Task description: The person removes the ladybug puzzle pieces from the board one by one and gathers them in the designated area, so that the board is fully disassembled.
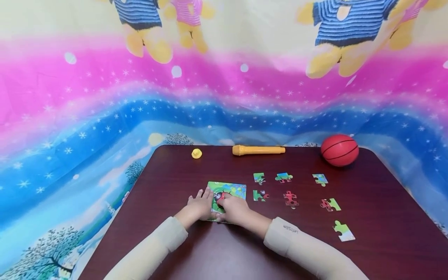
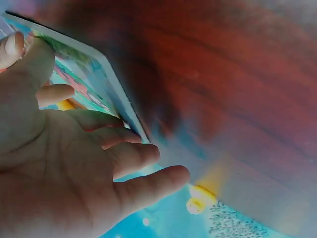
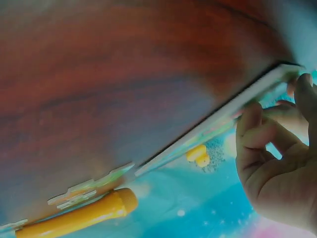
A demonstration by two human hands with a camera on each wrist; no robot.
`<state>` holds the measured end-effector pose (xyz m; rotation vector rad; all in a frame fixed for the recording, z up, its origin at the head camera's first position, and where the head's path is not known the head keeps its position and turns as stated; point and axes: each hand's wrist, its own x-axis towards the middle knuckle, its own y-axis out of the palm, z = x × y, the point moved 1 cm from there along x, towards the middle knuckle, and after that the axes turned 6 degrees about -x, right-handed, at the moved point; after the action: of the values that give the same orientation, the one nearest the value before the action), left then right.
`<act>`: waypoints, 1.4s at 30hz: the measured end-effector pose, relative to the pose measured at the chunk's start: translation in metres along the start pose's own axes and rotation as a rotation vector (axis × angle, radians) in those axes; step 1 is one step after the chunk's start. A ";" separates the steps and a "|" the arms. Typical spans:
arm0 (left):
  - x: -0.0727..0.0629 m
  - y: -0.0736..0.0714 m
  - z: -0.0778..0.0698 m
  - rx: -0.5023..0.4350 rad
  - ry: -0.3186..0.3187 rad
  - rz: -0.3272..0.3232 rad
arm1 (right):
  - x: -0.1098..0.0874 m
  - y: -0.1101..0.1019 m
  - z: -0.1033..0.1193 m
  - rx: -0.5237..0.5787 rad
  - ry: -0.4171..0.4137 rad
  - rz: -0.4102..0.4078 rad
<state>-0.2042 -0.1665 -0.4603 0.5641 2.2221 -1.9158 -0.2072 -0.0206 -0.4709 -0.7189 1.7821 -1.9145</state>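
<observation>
A puzzle board (image 1: 238,189) with a ladybug picture on a green and blue ground lies on the dark red-brown table. My left hand (image 1: 201,206) is at its left edge; in the left wrist view, the fingers (image 2: 148,191) stretch out along that edge. Over the board's lower right part lies my right hand (image 1: 235,209), its bent fingers (image 3: 251,121) meeting the picture. The right thumb is by the near edge. I cannot tell whether the right fingers pinch anything. Several loose puzzle pieces (image 1: 291,198) are spread right of the board, some with red ladybug parts.
Along the table's far edge are a yellow rubber duck (image 1: 196,153), a yellow toy microphone (image 1: 259,150) and a red ball (image 1: 339,150) with black lines. A loose piece (image 1: 344,231) lies nearest on the right. Behind hangs a patterned cloth (image 1: 224,89).
</observation>
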 end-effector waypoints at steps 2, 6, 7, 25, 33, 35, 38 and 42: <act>0.002 0.003 0.004 -0.043 0.016 -0.001 | 0.001 0.005 0.000 -0.013 0.002 -0.001; 0.003 0.003 0.013 -0.124 0.047 -0.003 | -0.002 0.008 0.000 0.019 0.041 0.003; 0.003 0.002 0.016 -0.132 0.050 -0.004 | -0.003 0.008 0.000 0.026 0.068 0.007; 0.010 -0.008 0.024 -0.127 -0.002 -0.047 | -0.009 -0.002 -0.009 0.048 0.206 0.043; 0.008 -0.006 0.025 -0.145 0.006 -0.070 | -0.006 0.001 -0.012 0.129 0.251 0.034; 0.007 -0.006 0.024 -0.145 0.004 -0.069 | -0.006 0.001 -0.013 0.189 0.258 0.022; 0.006 -0.006 0.024 -0.143 0.001 -0.069 | -0.005 -0.002 -0.015 0.367 0.277 0.004; 0.005 -0.008 0.024 -0.143 0.001 -0.069 | -0.004 -0.008 -0.020 0.616 0.304 0.016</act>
<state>-0.2151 -0.1899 -0.4591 0.4727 2.3848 -1.7689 -0.2165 -0.0014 -0.4637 -0.2021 1.2090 -2.4759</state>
